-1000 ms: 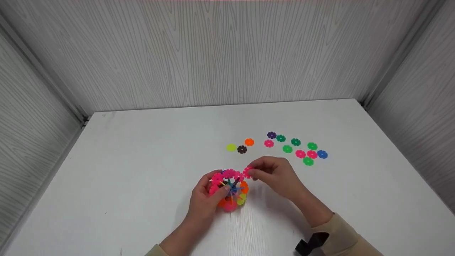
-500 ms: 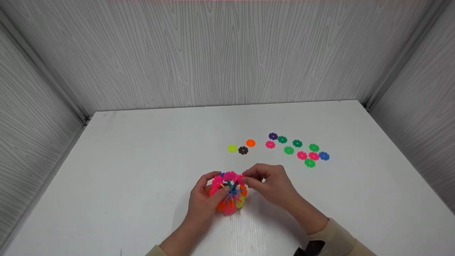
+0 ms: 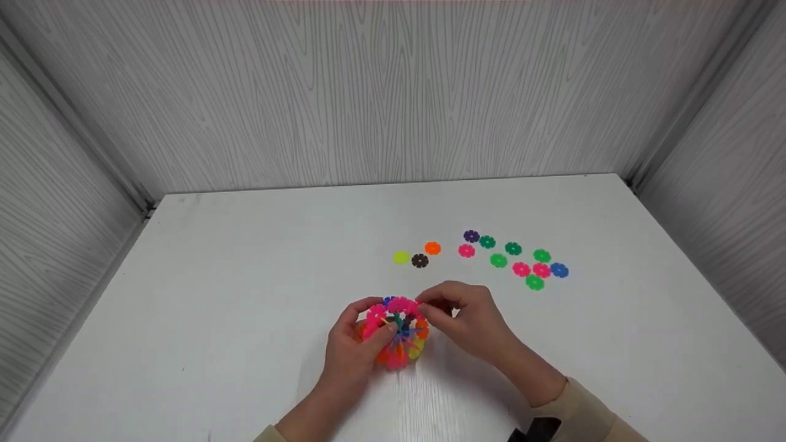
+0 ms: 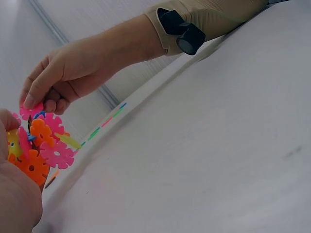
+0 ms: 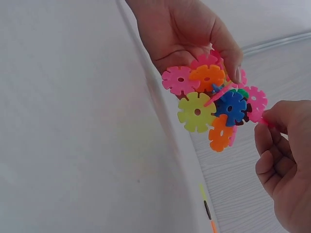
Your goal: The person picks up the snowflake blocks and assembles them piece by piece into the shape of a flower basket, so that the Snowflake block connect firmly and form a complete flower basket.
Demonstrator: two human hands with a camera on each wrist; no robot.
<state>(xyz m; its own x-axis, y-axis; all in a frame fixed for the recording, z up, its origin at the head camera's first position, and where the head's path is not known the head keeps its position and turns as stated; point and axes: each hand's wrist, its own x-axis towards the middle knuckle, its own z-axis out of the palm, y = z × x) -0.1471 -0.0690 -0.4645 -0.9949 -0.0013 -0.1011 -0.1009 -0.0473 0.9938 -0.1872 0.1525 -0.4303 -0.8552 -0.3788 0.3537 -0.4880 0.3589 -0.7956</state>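
Observation:
My left hand (image 3: 353,347) grips a round cluster of interlocking flower discs (image 3: 396,359) in pink, orange, yellow and blue, its thumb laid over the middle. In the right wrist view a blue disc (image 5: 230,108) sits near the centre of the cluster, beside a yellow-green disc (image 5: 196,112). With thumb and forefinger my right hand (image 3: 470,319) pinches a pink flower disc (image 4: 32,109) at the cluster's upper right edge. The pinched disc touches a pink disc (image 5: 255,98) of the cluster; the fingers hide much of it, so how far the two are slotted cannot be seen.
Loose flower discs lie flat on the white table (image 3: 245,276) beyond the hands: a yellow one (image 3: 401,257), a dark brown one (image 3: 420,261), an orange one (image 3: 433,248), and several green, pink, purple and blue ones further right. A grey wood-grain wall (image 3: 393,92) stands behind.
My right hand has moved slightly left and down, bringing the pink disc from beside the cluster's edge against it. The left hand keeps its grip, and the cluster has shifted only slightly.

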